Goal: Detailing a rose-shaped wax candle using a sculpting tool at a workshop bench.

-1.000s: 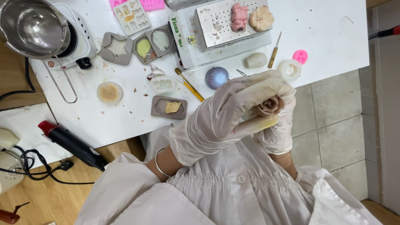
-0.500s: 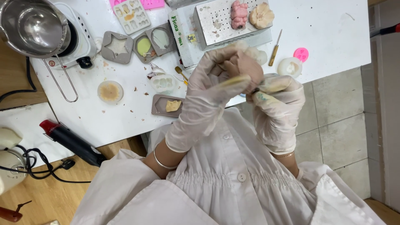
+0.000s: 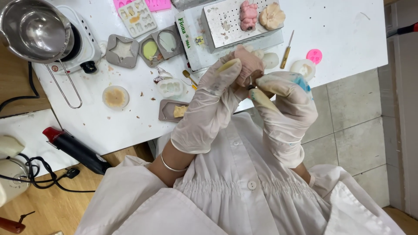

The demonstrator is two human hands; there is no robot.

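1. Gripping a pink wax figure point(image 3: 249, 65), my gloved left hand point(image 3: 213, 102) holds it above the white counter point(image 3: 348, 30) edge.
2. My right hand point(image 3: 285, 102) pinches a small dark tool, its tip touching the figure.
3. Just behind sit a perforated metal box point(image 3: 226, 19) and a wooden-handled pick point(image 3: 286, 51).

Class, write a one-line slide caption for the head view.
Gloved left hand holds a pink moulded piece while the gloved right hand works on it above a white table.
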